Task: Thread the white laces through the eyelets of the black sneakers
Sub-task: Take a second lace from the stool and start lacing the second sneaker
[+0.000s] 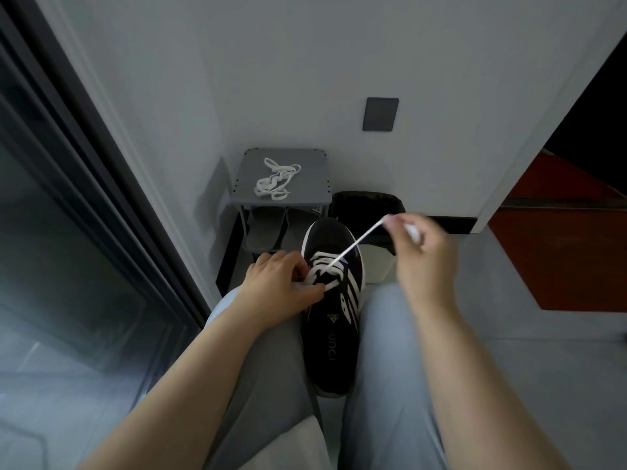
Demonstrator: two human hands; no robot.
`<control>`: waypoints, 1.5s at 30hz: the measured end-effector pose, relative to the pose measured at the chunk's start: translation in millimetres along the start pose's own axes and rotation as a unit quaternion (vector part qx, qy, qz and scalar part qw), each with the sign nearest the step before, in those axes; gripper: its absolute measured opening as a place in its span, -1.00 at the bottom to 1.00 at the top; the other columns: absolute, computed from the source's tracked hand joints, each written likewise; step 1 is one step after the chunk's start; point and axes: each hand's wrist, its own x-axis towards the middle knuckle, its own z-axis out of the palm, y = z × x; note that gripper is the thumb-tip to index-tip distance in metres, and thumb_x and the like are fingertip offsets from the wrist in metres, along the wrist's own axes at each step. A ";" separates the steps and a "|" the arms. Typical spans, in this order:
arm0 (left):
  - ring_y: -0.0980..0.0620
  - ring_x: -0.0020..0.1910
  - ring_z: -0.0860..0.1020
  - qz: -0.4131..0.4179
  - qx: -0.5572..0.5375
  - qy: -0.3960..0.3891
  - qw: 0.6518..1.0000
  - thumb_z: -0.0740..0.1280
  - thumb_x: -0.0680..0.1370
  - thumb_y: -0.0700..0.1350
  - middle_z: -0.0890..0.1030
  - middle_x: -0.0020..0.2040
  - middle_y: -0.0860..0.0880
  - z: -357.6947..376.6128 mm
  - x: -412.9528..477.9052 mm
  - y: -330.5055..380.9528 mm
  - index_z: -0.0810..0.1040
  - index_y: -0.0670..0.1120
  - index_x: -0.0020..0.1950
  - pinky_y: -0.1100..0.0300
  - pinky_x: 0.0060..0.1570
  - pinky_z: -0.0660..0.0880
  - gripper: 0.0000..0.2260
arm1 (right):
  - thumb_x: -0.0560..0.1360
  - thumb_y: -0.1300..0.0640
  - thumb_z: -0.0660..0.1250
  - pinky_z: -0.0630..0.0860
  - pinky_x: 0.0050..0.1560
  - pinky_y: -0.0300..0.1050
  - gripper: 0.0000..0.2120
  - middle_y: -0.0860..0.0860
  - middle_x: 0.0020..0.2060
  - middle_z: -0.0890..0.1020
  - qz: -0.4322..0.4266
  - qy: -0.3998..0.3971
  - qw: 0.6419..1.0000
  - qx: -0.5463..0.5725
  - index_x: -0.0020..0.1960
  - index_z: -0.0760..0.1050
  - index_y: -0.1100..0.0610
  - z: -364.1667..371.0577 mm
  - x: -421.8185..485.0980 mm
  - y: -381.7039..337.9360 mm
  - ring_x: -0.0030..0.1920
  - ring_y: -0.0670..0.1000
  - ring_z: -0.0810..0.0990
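Observation:
A black sneaker (330, 334) with white stripes sits between my knees, toe pointing away. A white lace (356, 244) crosses its front eyelets and runs taut up to the right. My right hand (419, 252) pinches that lace end above and right of the shoe. On the shoe's left side, my left hand (283, 283) grips the upper and the other lace part by the eyelets. A second white lace (276, 179) lies bunched on a small grey rack.
The grey shoe rack (305, 195) stands against the white wall, with grey slippers (268, 228) on its lower shelf. A black-lined bin (368, 208) stands to its right. A dark glass door (68, 215) runs along the left. My legs in light trousers (390, 368) fill the foreground.

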 end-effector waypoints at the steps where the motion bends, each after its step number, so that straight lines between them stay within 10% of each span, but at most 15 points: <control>1: 0.06 0.03 0.34 0.000 -0.005 -0.012 1.000 0.36 0.39 0.18 0.45 -0.07 0.12 0.0 1.3 -2.0 0.39 0.07 -0.14 0.18 0.11 0.30 -0.76 | 0.52 0.06 0.33 0.38 -0.29 -0.29 -0.88 -0.21 -0.41 0.57 0.042 0.026 0.994 0.094 -0.20 0.53 0.00 -1.3 1.4 -0.8 -0.37 -0.24 0.47; 6: 0.13 -0.26 0.44 0.019 -0.157 -0.049 0.986 0.32 0.50 0.01 0.51 -0.28 0.11 -5.1 11.0 -4.7 0.44 0.08 -0.27 0.21 -0.17 0.40 -0.84 | 0.58 0.03 0.10 0.53 -0.12 -0.19 -0.76 -0.11 -0.43 0.57 0.191 -0.070 0.850 0.487 -0.22 0.33 0.09 4.6 -2.2 -8.8 -0.32 -0.09 0.57; 8: 0.13 -0.30 0.43 0.006 -0.210 -0.042 0.977 0.28 0.54 -0.13 0.52 -0.30 0.07 -9.0 13.5 -3.3 0.45 0.03 -0.24 0.25 -0.20 0.38 -0.83 | 0.64 0.09 0.02 0.45 -0.39 -0.25 -0.70 -0.09 -0.54 0.37 0.225 -0.046 0.824 0.517 -0.26 0.24 0.09 1.0 1.3 -7.5 -0.52 -0.10 0.35; 13: 0.08 -0.33 0.42 -0.027 -0.317 -0.092 0.944 0.21 0.58 -0.18 0.51 -0.43 0.09 -20.7 19.4 -5.8 0.44 -0.06 -0.21 0.22 -0.19 0.33 -0.83 | 0.50 -0.03 0.29 0.33 -0.38 -0.26 -0.85 -0.16 -0.40 0.46 0.015 -0.094 0.994 0.050 -0.13 0.34 -0.02 -2.4 0.3 5.6 -0.40 -0.14 0.41; 16: 0.12 -0.41 0.35 -0.063 -0.318 -0.101 0.941 0.24 0.57 -0.13 0.44 -0.48 0.09 -24.9 25.0 -9.3 0.51 -0.03 -0.16 0.20 -0.21 0.30 -0.87 | 0.45 -0.17 0.34 0.37 -0.27 -0.17 -0.79 -0.11 -0.25 0.55 -0.070 -0.299 0.901 -0.305 -0.04 0.44 -0.08 10.5 -13.1 6.6 -0.20 -0.05 0.55; 23: 0.13 -0.48 0.38 -0.129 -0.663 -0.020 0.738 0.19 0.59 -0.19 0.34 -0.48 0.03 -36.8 22.5 -7.9 0.48 -0.15 0.04 0.25 -0.33 0.53 -0.89 | 0.50 -0.05 0.33 0.33 -0.24 -0.18 -0.87 -0.10 -0.15 0.51 -0.033 -0.262 0.904 -0.336 -0.08 0.59 -0.03 3.2 -5.0 4.3 -0.11 -0.01 0.55; 30: 0.16 -0.47 0.34 -0.083 -0.692 0.064 0.715 0.17 0.58 -0.26 0.38 -0.44 0.05 -52.1 25.2 -13.8 0.48 -0.15 -0.03 0.31 -0.43 0.44 -0.90 | 0.46 -0.19 0.31 0.32 -0.26 -0.19 -0.77 -0.08 -0.14 0.63 -0.068 -0.338 0.876 -0.336 0.00 0.56 -0.08 18.8 -19.8 -4.2 -0.09 -0.03 0.57; 36: 0.17 -0.47 0.40 -0.073 -0.532 0.102 0.837 0.25 0.55 -0.30 0.43 -0.34 0.00 -62.5 20.0 -21.2 0.49 -0.10 -0.05 0.28 -0.35 0.43 -0.89 | 0.46 0.04 0.37 0.33 -0.31 -0.19 -0.85 -0.03 -0.29 0.58 -0.136 -0.068 0.972 -0.182 -0.19 0.60 0.10 12.1 -10.8 8.7 -0.23 0.03 0.52; 40: 0.07 -0.27 0.52 -0.102 -0.289 0.031 0.951 0.35 0.50 -0.21 0.56 -0.23 0.00 -42.9 18.7 -31.5 0.51 0.03 -0.12 0.10 -0.08 0.48 -0.87 | 0.54 0.13 0.30 0.36 -0.13 -0.46 -0.87 -0.11 -0.16 0.54 -0.046 -0.076 0.996 0.000 -0.18 0.46 -0.03 13.7 -8.7 -1.2 -0.15 -0.13 0.51; 45: 0.08 -0.36 0.43 -0.043 -0.165 -0.053 0.984 0.36 0.49 -0.15 0.50 -0.34 0.03 -29.7 11.7 -26.5 0.46 0.08 -0.13 0.24 -0.30 0.34 -0.86 | 0.62 0.21 0.09 0.59 -0.16 -0.11 -0.80 -0.08 -0.45 0.56 0.152 -0.004 0.896 0.416 -0.18 0.32 0.13 3.1 1.8 -7.6 -0.41 -0.05 0.56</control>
